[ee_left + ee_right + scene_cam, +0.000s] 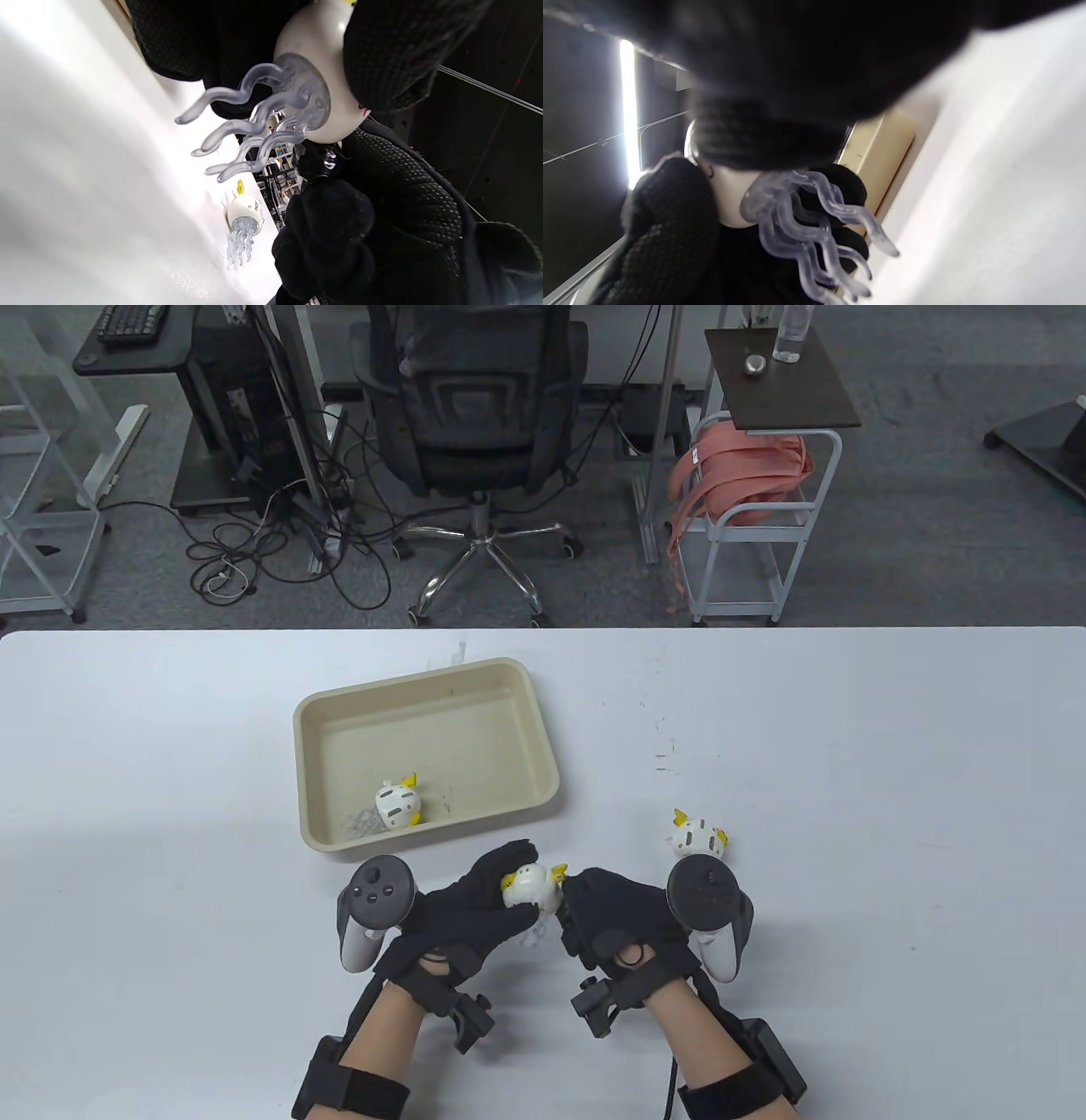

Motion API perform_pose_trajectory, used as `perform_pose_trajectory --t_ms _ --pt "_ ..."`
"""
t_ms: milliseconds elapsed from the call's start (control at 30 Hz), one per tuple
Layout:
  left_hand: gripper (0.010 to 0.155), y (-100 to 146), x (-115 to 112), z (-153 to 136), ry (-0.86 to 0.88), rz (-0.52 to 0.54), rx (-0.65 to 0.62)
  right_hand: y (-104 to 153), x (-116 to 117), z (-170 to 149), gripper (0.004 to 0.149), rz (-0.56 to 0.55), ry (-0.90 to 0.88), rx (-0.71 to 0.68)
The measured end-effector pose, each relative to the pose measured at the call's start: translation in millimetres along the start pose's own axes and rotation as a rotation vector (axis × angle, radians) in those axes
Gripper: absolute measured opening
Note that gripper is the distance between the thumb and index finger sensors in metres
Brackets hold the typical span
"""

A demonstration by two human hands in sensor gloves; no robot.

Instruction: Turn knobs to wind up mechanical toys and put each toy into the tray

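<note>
two hands (475, 903) (615, 925) — one toy (533, 888)

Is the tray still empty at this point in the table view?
No: one white-and-yellow toy already lies inside the tray, near its front edge, while another toy sits on the table outside it.

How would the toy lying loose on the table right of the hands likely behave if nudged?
The loose toy has a rounded, glossy body, so it would probably roll or slide. Its thin clear tentacles look flexible, so they would likely drag.
</note>
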State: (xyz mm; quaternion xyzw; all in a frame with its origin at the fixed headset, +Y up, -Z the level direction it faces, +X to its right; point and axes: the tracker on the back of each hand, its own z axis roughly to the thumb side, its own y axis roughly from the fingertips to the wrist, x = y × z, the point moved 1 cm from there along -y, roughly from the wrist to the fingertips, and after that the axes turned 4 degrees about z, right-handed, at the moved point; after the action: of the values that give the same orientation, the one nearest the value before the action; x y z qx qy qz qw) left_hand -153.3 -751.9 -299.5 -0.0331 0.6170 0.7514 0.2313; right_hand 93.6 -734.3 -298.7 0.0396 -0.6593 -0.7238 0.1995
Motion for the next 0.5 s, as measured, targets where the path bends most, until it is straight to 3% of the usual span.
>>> perform_pose_trajectory --t_ms 233,500 --pt "0.072 1 0 -1 -0.014 0.019 0.012 5 0 12 0.047 -0.058 0.099 -0.096" --pt "0.072 1 2 -7 0.107 0.035 0.038 8 10 27 0.049 -0.001 0.222 -0.225"
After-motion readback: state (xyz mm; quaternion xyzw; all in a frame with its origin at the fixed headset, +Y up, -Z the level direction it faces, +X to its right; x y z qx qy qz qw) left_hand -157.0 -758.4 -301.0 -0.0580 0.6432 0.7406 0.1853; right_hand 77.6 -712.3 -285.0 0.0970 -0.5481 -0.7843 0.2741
